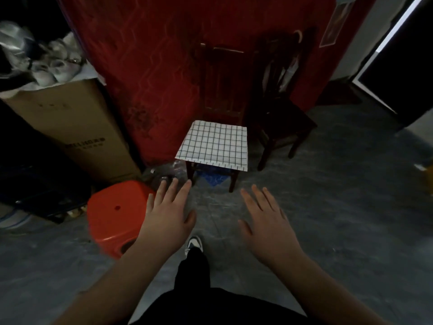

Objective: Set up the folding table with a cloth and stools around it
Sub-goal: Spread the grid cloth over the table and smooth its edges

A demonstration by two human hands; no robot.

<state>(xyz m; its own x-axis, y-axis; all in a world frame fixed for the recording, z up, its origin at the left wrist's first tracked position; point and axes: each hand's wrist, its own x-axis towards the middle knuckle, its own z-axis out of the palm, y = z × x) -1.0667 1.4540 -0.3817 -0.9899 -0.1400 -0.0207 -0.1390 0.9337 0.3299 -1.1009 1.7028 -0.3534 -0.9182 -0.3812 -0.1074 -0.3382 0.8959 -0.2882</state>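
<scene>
A folded white cloth with a black grid (214,146) lies on the seat of a dark wooden chair (220,90) that stands against a red wall. An orange plastic stool (112,214) stands on the floor at the left. My left hand (169,212) reaches forward with fingers spread, over the stool's right edge and short of the chair. My right hand (264,221) is stretched out beside it, fingers straight, holding nothing. Both hands are below the cloth in the view and apart from it.
A second dark wooden chair (281,118) stands to the right of the first. A tall cardboard box (77,132) full of white items leans at the left. Blue plastic (212,178) lies under the chair. A dark doorway (398,73) opens at the right. The floor is grey concrete.
</scene>
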